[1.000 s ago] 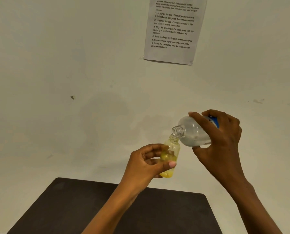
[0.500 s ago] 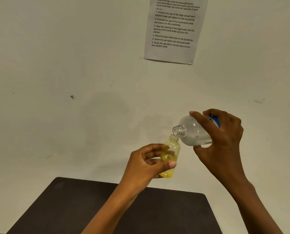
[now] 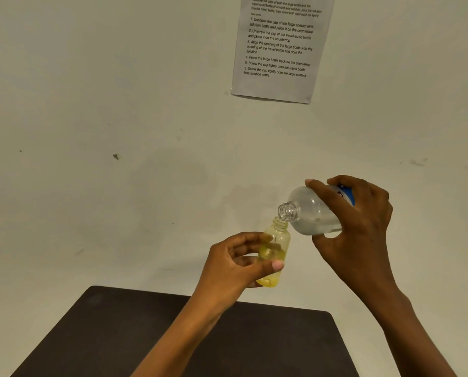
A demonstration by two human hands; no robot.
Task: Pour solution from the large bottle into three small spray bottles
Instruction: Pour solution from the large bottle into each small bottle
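- Large bottle [image 3: 313, 213] is uncapped and tipped mouth-down to the left, its threaded neck right over and about touching the mouth of the small spray bottle [image 3: 273, 251]; lined up that way so the liquid drops straight in.
- A thin stream seems to run down inside the small spray bottle, so the pour looks under way; hard to be sure.
- Small spray bottle is yellow-tinted, uncapped, upright, held in the air just below and left of the large bottle's neck, above the far edge of the dark table [image 3: 145, 336]. Liquid level reads around halfway.
- Right hand [image 3: 360, 232] is wrapped around the large bottle's body from the right, fingers over the top, thumb underneath, wrist rolled to tilt it. Closed firmly on it.
- Left hand [image 3: 235, 265] pinches the small spray bottle's lower half between thumb and fingers, forearm reaching up from below left of the large bottle; steadies the target under the spout.
- Other two spray bottles and the caps are not in view.
- Printed instruction sheet [image 3: 279, 47] is stuck on the wall, well above the large bottle.
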